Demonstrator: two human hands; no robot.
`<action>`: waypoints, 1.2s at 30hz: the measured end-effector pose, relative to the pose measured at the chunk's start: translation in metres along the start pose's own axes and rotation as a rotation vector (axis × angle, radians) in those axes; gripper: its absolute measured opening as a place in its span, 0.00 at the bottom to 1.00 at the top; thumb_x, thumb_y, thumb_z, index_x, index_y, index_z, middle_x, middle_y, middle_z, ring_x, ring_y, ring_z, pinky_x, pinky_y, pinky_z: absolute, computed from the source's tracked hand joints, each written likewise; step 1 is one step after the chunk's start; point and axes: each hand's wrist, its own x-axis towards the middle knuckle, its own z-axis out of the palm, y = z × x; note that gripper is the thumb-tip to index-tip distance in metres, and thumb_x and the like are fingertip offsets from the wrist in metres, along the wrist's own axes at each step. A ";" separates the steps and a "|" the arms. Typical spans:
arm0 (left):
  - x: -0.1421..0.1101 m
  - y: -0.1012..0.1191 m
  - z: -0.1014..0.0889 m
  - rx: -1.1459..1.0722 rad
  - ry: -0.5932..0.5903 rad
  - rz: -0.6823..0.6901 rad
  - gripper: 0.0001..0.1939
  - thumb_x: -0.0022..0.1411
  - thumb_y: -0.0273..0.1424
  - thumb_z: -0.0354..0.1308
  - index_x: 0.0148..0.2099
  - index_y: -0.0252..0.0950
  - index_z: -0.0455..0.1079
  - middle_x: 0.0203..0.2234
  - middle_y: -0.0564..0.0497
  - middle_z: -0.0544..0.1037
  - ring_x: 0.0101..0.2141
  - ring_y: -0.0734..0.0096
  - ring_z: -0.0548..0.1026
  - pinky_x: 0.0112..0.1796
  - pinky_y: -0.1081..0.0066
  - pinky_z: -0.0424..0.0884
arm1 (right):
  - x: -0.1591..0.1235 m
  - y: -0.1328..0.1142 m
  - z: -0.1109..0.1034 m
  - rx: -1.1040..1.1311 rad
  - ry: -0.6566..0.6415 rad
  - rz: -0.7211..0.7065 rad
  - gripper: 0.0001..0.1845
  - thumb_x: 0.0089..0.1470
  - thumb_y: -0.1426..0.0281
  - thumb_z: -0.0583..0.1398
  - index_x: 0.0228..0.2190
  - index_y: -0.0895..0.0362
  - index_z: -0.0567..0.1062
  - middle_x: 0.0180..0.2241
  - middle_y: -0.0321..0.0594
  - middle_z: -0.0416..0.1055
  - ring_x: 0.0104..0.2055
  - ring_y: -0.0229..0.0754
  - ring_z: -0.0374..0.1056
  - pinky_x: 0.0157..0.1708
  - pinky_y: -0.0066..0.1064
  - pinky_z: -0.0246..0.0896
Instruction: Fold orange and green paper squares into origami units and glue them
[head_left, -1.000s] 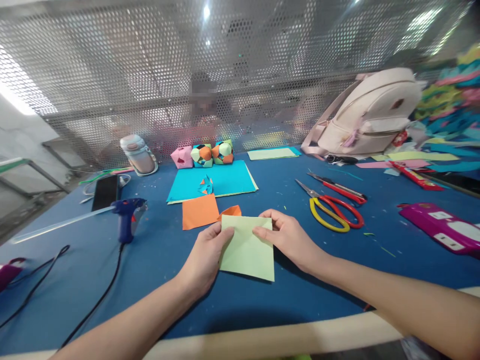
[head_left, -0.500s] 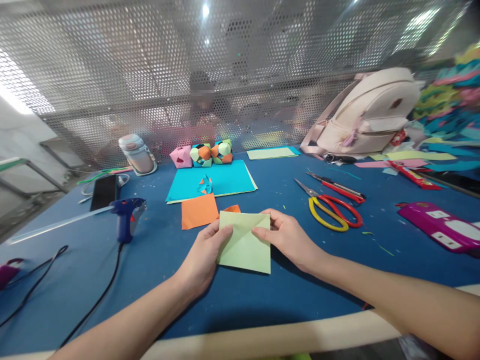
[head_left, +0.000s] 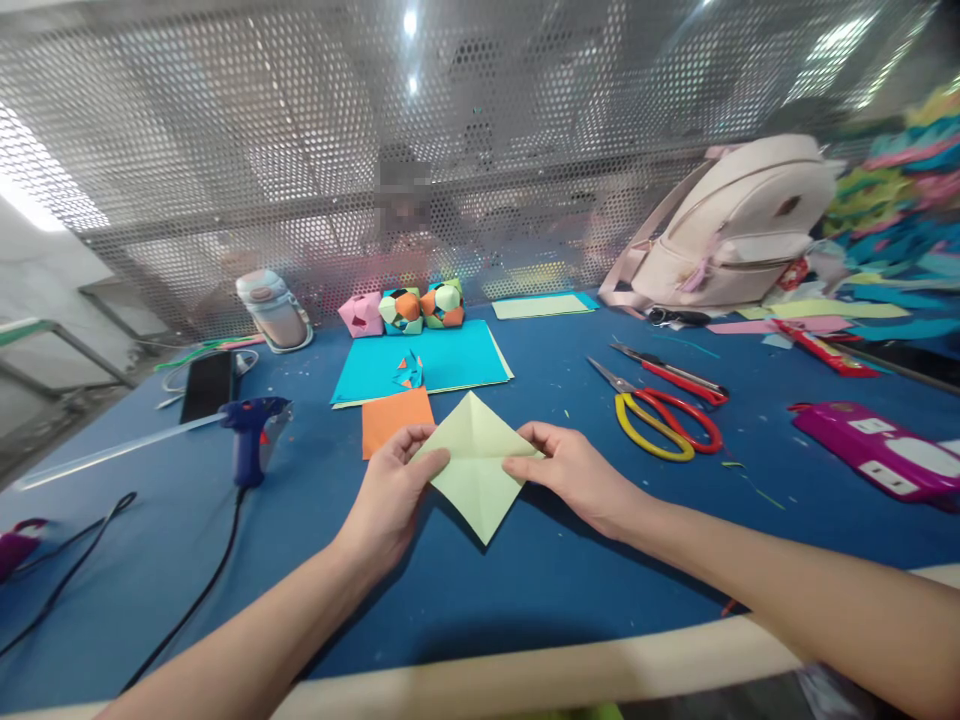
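A square sheet of pale green paper (head_left: 477, 480) is held up in front of me, turned so that it stands as a diamond with faint crossing creases. My left hand (head_left: 397, 480) pinches its left corner between thumb and fingers. At the opposite corner, my right hand (head_left: 574, 475) grips it the same way. Just behind my left hand lies an orange paper square (head_left: 390, 415), partly covered by the fingers. Farther back, a small folded blue and orange paper piece (head_left: 410, 371) rests on a stack of blue paper (head_left: 465, 350).
Scissors (head_left: 656, 425) and a utility knife (head_left: 675, 375) lie to the right, near a purple power strip (head_left: 874, 455). On the left are a glue gun (head_left: 251, 435), a phone (head_left: 208, 385) and a bottle (head_left: 274, 310). Folded paper balls (head_left: 401, 311) and a backpack (head_left: 750, 225) stand behind.
Between my hands the pale green paper has turned from a square-on position to a diamond. Both hands now hold corners, the left slightly farther left. The orange piece behind the paper no longer shows.
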 end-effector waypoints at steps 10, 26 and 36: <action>0.003 0.005 -0.005 0.089 -0.160 -0.074 0.14 0.50 0.34 0.65 0.38 0.33 0.71 0.29 0.49 0.78 0.28 0.72 0.74 0.29 0.75 0.67 | -0.002 -0.006 0.002 0.037 -0.003 0.009 0.10 0.41 0.65 0.62 0.26 0.57 0.70 0.25 0.33 0.67 0.28 0.37 0.61 0.30 0.29 0.54; -0.007 0.000 0.008 -0.045 -0.105 -0.091 0.16 0.49 0.35 0.65 0.39 0.34 0.70 0.29 0.48 0.80 0.26 0.67 0.77 0.28 0.72 0.69 | -0.007 -0.007 0.010 0.175 0.055 -0.014 0.17 0.40 0.63 0.65 0.30 0.56 0.66 0.27 0.34 0.70 0.30 0.38 0.65 0.30 0.30 0.59; -0.009 0.000 0.011 0.024 -0.186 -0.146 0.26 0.43 0.22 0.58 0.49 0.32 0.68 0.33 0.46 0.80 0.27 0.63 0.78 0.27 0.71 0.69 | -0.009 -0.004 0.009 0.142 0.075 -0.057 0.17 0.42 0.59 0.66 0.30 0.56 0.68 0.28 0.36 0.71 0.31 0.39 0.67 0.32 0.32 0.62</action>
